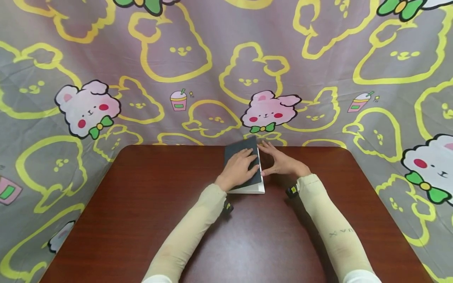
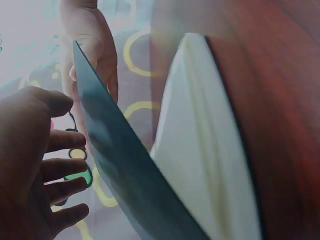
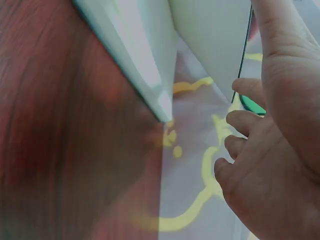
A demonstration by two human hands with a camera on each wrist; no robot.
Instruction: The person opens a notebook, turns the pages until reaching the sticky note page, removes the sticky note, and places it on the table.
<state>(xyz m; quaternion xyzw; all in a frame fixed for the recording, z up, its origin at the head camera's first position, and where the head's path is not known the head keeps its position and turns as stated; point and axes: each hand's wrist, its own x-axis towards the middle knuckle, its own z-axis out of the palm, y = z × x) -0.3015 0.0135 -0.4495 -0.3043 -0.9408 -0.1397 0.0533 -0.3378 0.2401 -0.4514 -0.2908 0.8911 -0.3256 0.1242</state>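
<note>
**Book (image 1: pixel 252 178) ajar between two hands**

The book lies at the table's (image 1: pixel 141 204) far side, its long axis running near to far, its opening edge facing right. The cover (image 2: pixel 117 145) tilts off the pages (image 2: pixel 197 125), seemingly propped by the right hand (image 1: pixel 281 162), fingers relaxed. The left hand (image 1: pixel 238 169) spreads over it, perhaps as a guard; contact is unclear. The hands are apart, clamped on nothing.

This looks like a small nook screened off by fabric; what kind of building holds it cannot be told. A grey cloth curtain with yellow bear outlines (image 1: pixel 216 70), white cartoon animal heads (image 1: pixel 269 112) and pink drink cups (image 1: pixel 178 102) hangs around three sides of a glossy reddish-brown, wood-grained tabletop (image 1: pixel 269 236) with rounded far corners.
</note>
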